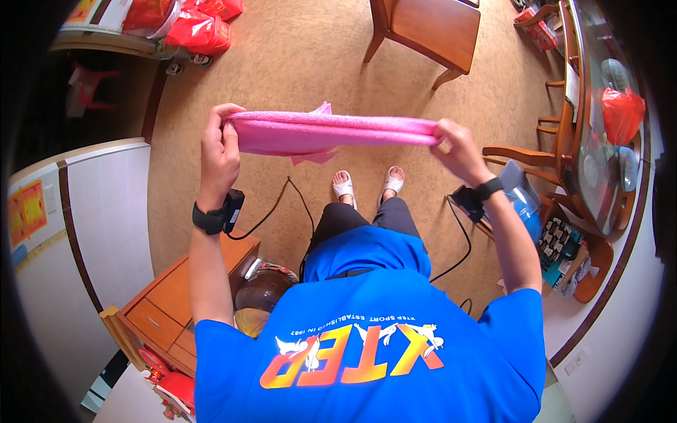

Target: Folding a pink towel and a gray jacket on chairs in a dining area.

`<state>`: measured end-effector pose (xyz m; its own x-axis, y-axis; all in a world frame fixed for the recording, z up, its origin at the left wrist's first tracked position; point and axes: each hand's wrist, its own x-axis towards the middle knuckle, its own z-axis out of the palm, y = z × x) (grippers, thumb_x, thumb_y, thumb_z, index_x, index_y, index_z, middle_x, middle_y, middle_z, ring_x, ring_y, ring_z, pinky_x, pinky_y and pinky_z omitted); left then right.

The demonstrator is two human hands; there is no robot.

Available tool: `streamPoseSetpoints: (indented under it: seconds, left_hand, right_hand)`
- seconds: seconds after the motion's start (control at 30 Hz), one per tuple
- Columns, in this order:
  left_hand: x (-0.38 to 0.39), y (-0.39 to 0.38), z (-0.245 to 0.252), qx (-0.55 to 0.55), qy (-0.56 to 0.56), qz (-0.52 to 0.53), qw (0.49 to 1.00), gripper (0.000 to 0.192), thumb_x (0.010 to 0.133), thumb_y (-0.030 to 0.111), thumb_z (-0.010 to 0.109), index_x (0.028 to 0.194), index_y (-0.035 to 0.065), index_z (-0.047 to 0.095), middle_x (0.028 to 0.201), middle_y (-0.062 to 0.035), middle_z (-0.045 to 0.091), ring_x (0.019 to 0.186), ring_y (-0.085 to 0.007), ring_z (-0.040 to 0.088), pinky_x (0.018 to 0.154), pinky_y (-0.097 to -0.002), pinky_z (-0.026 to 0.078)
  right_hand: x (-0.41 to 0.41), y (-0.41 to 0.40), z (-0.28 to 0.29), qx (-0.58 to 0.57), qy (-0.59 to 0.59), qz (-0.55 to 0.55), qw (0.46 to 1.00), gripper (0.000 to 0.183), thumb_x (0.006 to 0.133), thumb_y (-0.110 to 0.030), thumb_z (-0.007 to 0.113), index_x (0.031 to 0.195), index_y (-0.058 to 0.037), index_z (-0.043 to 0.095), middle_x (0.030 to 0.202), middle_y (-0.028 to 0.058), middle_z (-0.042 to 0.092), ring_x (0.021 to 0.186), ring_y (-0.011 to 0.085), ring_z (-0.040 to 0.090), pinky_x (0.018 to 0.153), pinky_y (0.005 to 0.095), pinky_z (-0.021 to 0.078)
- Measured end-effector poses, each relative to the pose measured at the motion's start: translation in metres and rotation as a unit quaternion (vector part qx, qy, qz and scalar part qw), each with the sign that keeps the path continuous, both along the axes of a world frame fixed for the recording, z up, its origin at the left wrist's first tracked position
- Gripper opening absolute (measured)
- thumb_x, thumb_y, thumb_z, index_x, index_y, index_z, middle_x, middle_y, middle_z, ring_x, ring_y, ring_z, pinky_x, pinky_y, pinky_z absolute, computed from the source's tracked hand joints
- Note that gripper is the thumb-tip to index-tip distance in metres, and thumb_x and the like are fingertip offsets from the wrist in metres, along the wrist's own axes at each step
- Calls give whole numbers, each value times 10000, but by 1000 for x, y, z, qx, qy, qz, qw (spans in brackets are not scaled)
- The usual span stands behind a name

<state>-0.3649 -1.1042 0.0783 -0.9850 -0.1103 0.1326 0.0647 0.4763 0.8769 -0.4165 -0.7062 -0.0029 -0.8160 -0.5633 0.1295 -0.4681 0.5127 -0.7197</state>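
A pink towel (pixel 333 129) is stretched sideways between my two hands, held up in front of me over the floor. My left hand (pixel 221 143) pinches its left end, thumb below the upper edge. At the other end, my right hand (pixel 459 148) grips a bunched corner between thumb and fingers. The cloth is folded lengthwise, and loose points of it stick out above and below the middle. Each wrist wears a black strap with a small black device and a cable.
A wooden chair (pixel 433 26) stands ahead. At the right is a glass-topped table (pixel 597 174) with a red plastic bag (pixel 624 116) and chairs beside it. A wooden cabinet (pixel 169 296) is at the lower left; red bags (pixel 198 31) lie at the upper left.
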Motion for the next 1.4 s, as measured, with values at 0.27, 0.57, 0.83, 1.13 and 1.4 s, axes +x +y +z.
streamPoseSetpoints:
  seconds: [0.27,0.57,0.83,1.13,1.4]
  left_hand:
    - [-16,1,-8,137,-61,-40,988,204,947,181,492,1079,27,515,937,-28,552,839,-93,539,765,-218,441]
    - [-29,-4,12,-153,-16,-107,982,68,706,-25,626,772,-22,612,631,-97,542,587,-149,522,560,-295,411]
    - [-20,5,8,-330,-23,-221,918,137,740,116,597,666,10,550,723,-117,563,703,-324,560,583,-404,434]
    - [-67,43,25,72,-230,-284,928,152,785,-30,559,898,-65,654,740,-31,654,669,-74,573,595,-245,472]
    - [-223,138,66,-101,-93,-305,942,200,866,47,572,1023,-48,653,786,-19,674,715,-54,578,641,-233,483]
  right_hand:
    - [-34,-1,37,-192,-114,-147,964,98,846,-8,526,925,-28,471,814,12,553,723,52,530,614,207,439]
    - [-41,3,78,-66,-23,-104,992,194,837,45,559,1027,11,576,916,103,657,884,175,630,801,288,487]
    - [-17,15,65,29,-37,-76,996,119,867,-7,534,947,17,450,821,243,592,823,418,584,690,402,462]
    - [-28,53,62,-185,-47,-266,945,103,889,51,488,976,0,507,847,39,555,803,93,505,752,233,429]
    - [-166,140,91,-191,38,-300,934,184,863,45,421,1011,46,529,875,85,594,780,129,555,708,257,454]
